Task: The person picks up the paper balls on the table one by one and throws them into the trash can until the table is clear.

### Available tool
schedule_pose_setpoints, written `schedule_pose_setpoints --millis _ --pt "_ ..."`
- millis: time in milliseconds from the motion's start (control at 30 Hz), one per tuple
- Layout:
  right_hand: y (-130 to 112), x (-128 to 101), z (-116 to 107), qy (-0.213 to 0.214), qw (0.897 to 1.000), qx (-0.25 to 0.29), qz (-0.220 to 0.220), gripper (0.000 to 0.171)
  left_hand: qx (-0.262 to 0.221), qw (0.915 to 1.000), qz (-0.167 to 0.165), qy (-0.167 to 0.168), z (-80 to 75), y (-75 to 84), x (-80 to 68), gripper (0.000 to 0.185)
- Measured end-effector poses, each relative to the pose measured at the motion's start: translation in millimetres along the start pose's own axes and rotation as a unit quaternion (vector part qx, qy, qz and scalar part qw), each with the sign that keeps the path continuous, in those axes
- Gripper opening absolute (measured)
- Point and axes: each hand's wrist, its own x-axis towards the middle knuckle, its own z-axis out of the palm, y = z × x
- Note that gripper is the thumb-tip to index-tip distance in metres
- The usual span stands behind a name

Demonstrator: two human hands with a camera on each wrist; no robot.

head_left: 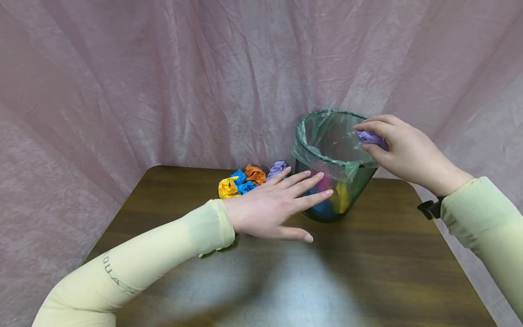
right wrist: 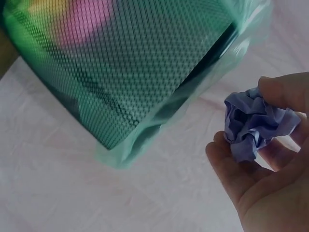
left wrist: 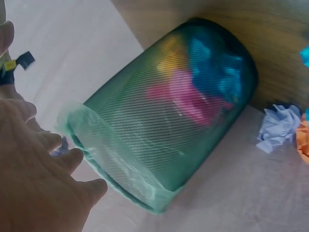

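Observation:
My right hand (head_left: 402, 145) pinches a crumpled purple paper ball (right wrist: 253, 123) between thumb and fingers, at the right side of the bin's rim. The mesh wastebasket (left wrist: 145, 116) is lined with a translucent green bag (head_left: 312, 152), folded over its rim. Through the mesh show pink, blue and yellow crumpled papers (left wrist: 188, 96). With fingers spread and straight, my left hand (head_left: 282, 204) hovers in front of the bin and holds nothing. Beyond it lie an orange paper ball (head_left: 255, 174), another purple paper ball (head_left: 278, 168), a yellow paper ball (head_left: 229, 187) and blue paper balls (head_left: 246, 186).
A dark brown wooden table (head_left: 380, 254) carries the bin near its back edge. Behind hangs a pinkish curtain (head_left: 220, 81). Part of a lime-green paper (head_left: 212, 252) peeks out under my left sleeve, the rest hidden.

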Motion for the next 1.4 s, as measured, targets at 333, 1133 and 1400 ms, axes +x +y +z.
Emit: schedule_pose_setpoints --millis 333,1133,1400 --pt "21.8 31.4 6.2 -0.115 0.992 -0.008 0.055 0.042 0.022 0.9996 0.013 -0.016 -0.9 6.6 18.0 0.088" --pt "31.8 43.1 18.4 -0.169 0.983 -0.05 0.052 0.049 0.015 0.9992 0.0 -0.036 14.6 2.3 12.2 0.089" --pt "28.8 39.7 19.2 -0.163 0.984 -0.055 0.053 0.065 0.007 0.9991 -0.003 -0.041 15.4 -0.4 10.5 0.09"
